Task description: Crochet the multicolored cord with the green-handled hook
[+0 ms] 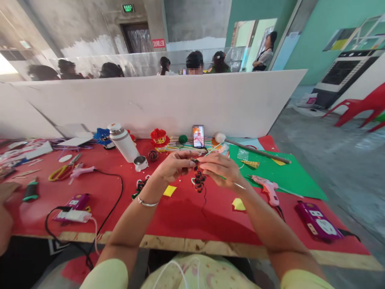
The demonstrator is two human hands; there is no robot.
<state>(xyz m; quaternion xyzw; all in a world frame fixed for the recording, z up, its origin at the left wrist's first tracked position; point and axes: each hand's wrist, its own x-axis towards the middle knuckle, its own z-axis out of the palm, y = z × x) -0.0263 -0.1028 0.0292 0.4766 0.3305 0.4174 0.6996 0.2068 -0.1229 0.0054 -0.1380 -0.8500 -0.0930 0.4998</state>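
Near the middle of the table, my left hand [177,164] and my right hand [221,168] are raised close together, fingertips pinched. Between them hangs a knobbly dark strip [199,180] with orange patches, which looks like yarn work; a thin dark strand trails below it. Both hands close on its upper end, where fingers hide the detail. A pale thin stick [215,148] shows just above my right fingers; I cannot tell whether it is held. Behind my hands a phone [198,136] stands upright with its screen lit.
On the red tabletop [180,216] lie yellow paper pieces [170,190], a pink glue gun [266,188], scissors [64,170] and purple power strips [319,220]. A white thermos [123,142] stands left. A green sheet [288,180] lies right; a white partition [168,104] closes the back. A neighbour's arm [6,212] shows left.
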